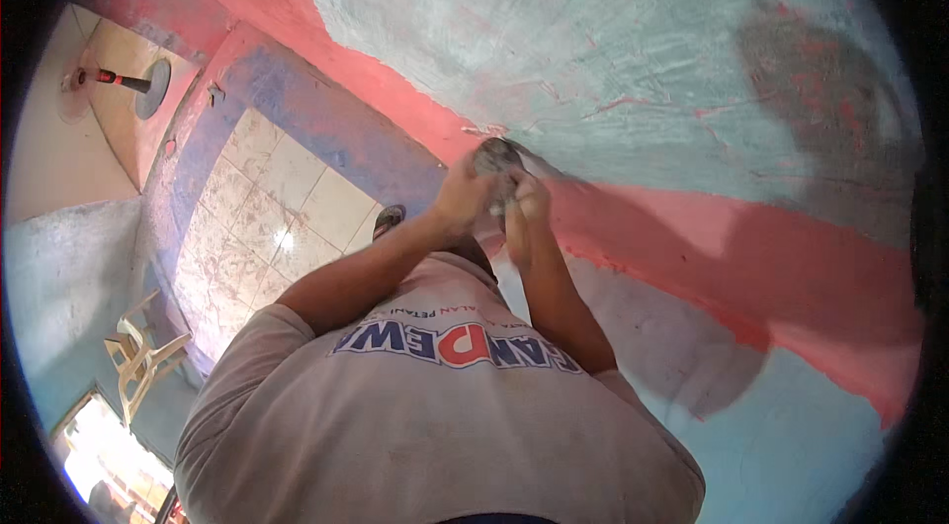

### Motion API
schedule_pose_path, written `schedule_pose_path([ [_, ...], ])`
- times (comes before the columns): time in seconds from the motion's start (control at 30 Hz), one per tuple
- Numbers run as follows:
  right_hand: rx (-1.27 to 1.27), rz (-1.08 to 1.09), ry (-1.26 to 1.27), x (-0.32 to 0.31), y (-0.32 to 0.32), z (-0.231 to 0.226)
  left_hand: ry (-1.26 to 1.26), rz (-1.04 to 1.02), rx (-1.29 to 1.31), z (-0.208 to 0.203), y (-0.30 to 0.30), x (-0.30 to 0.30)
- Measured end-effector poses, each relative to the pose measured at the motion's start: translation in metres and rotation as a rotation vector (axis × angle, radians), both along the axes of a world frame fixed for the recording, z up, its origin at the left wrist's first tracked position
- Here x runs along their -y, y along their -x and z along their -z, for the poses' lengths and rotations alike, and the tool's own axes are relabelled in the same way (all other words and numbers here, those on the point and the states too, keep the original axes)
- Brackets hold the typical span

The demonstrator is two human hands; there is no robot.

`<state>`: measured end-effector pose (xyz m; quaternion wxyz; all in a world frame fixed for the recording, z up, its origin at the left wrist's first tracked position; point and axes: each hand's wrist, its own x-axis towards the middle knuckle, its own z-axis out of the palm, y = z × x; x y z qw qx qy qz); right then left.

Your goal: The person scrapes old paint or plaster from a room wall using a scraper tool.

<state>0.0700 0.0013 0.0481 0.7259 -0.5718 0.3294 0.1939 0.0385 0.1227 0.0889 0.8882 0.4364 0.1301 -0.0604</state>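
Note:
My left hand (465,196) and my right hand (530,200) are raised together in front of my chest. Both close around a dark grey rounded tool (497,157), blurred by motion, so its exact kind does not show. Its far end is at the painted wall (554,49), by the border between a pink band (425,109) and a rough pale teal area. Pink streaks and scrape marks run through the teal. The fingers of my right hand are smeared and partly cover the tool.
White tiles (287,178) with dusty smudges and a bluish border lie to the left; my foot (389,218) stands beside them. A fan-like round object on a stem (150,89) is at the far left. A pale chair (143,351) stands near a bright opening (114,455).

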Motion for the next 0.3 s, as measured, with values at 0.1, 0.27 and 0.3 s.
schedule_pose_path([
  [0.1, 0.07, -0.209, 0.188, 0.005, 0.012, 0.017, -0.195, 0.276, 0.004, 0.028, -0.014, -0.021],
  [0.27, 0.031, 0.162, -0.174, 0.002, 0.002, 0.029, 0.068, -0.038, -0.075, -0.013, -0.001, -0.002],
  [0.3, 0.038, 0.166, -0.171, 0.005, -0.003, 0.033, -0.037, 0.032, -0.036, 0.005, -0.009, -0.008],
])
